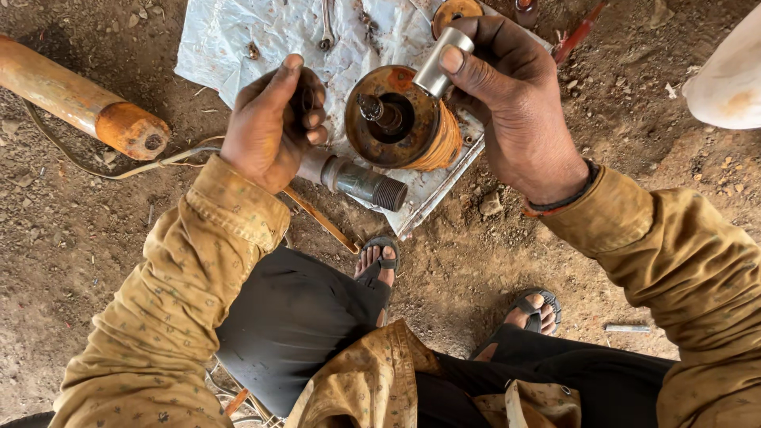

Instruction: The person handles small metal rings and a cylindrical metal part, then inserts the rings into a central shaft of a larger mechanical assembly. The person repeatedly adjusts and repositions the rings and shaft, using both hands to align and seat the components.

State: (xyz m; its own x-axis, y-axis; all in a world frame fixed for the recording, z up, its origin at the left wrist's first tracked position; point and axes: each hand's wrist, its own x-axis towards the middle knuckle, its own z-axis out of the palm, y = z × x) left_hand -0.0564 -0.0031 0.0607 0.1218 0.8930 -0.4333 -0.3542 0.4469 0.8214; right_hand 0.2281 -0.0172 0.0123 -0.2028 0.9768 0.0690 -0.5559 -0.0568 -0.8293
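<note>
Metal sleeve (442, 62) in right hand (511, 103), above rusty housing (400, 119).

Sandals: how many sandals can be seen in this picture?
2. One dark sandal is on the foot near the corner of the white sheet. The other sandal is on the foot further right, on the dirt ground. None seems hidden.

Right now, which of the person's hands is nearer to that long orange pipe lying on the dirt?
The left hand. It is just right of the orange pipe in the picture, apart from it. The right hand, holding a silver sleeve, is farther off beyond the rusty round housing.
</note>
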